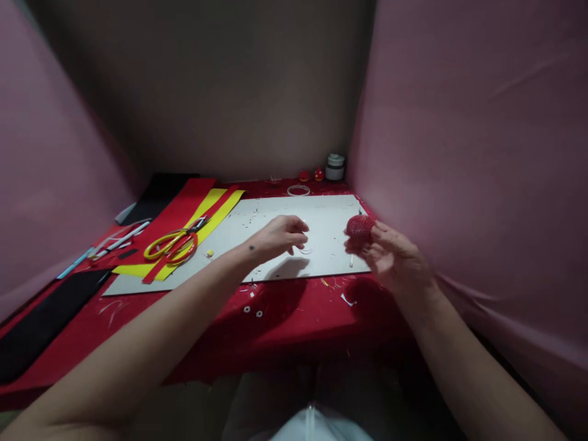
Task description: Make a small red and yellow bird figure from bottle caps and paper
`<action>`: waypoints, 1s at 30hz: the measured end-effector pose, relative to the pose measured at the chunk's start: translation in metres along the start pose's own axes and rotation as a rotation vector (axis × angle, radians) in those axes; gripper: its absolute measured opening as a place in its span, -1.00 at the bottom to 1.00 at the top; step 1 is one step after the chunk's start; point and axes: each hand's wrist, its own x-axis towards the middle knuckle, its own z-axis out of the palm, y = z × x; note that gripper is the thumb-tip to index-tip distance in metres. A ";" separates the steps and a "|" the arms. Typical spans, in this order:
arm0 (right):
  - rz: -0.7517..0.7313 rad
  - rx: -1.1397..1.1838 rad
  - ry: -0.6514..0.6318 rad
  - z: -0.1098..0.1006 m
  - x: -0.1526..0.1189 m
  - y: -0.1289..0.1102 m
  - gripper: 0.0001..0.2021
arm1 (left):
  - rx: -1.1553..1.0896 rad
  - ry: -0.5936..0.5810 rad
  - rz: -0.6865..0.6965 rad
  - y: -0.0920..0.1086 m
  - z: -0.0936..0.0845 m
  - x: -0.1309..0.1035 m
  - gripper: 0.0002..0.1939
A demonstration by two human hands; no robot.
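Note:
My right hand is closed around a small red dome-shaped piece with a netted, coiled-looking surface, raised above the right end of the white board. Over the middle of that board hovers my left hand, its fingers curled in and its shadow falling below. A thin pale strand curves beside the left fingertips; whether they grip it is too fine to make out. Yellow-handled scissors and orange-handled scissors lie together on coloured sheets to the left.
Yellow strips, a red sheet and black sheets cover the table's left side. At the back stand a pale lidded jar, small red figures and a tape ring. White rings and scraps dot the red cloth.

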 end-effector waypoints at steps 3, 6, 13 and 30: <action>-0.189 -0.152 0.189 -0.025 0.020 -0.006 -0.69 | 0.158 -0.044 -0.077 0.015 0.039 0.026 -0.80; -0.298 -0.246 0.331 -0.042 0.035 -0.004 -0.67 | 0.236 -0.022 -0.088 0.023 0.069 0.052 -0.76; -0.210 -0.262 0.359 -0.054 0.036 -0.001 -0.57 | 0.206 0.010 -0.043 0.021 0.110 0.075 -0.66; -0.343 0.238 0.312 0.003 0.026 0.023 -0.75 | -0.455 -0.169 0.239 0.003 0.083 0.016 -0.77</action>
